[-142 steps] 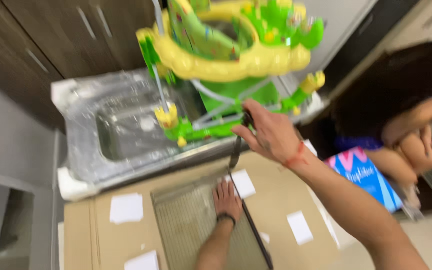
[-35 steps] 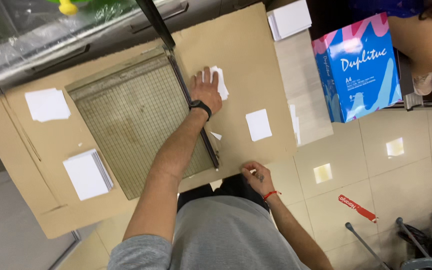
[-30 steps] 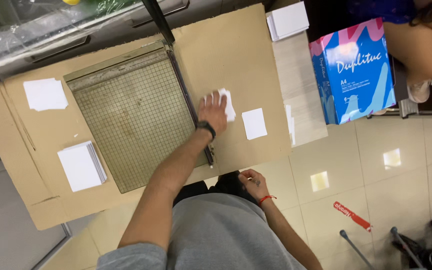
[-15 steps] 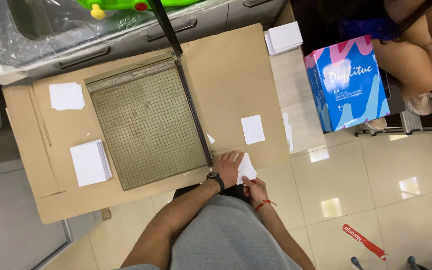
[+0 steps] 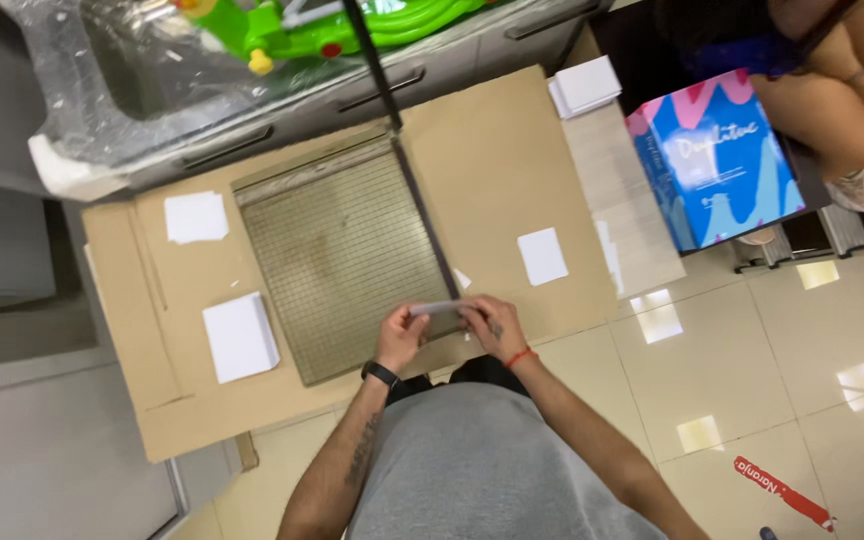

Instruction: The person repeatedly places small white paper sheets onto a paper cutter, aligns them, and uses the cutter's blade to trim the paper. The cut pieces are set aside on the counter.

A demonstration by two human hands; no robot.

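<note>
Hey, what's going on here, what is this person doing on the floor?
A person holds a small stack of white paper edge-on between the left hand and right hand, over the near edge of a gridded paper cutter. The cutter sits on flattened cardboard with its blade arm raised. Cut stacks lie around it, and a blue paper ream box stands nearby.

A small stack of white paper cards [image 5: 439,311] sits between both hands, held edge-on so that it shows as a thin, pale, slightly greyish strip lying roughly level. The left hand [image 5: 399,338] pinches its left end and the right hand [image 5: 492,327] its right end (the fingertips cover both ends). It hovers just above the near right corner of the gridded paper cutter [image 5: 347,260], close to the near edge of the cardboard sheet [image 5: 497,170] on the floor.
</note>
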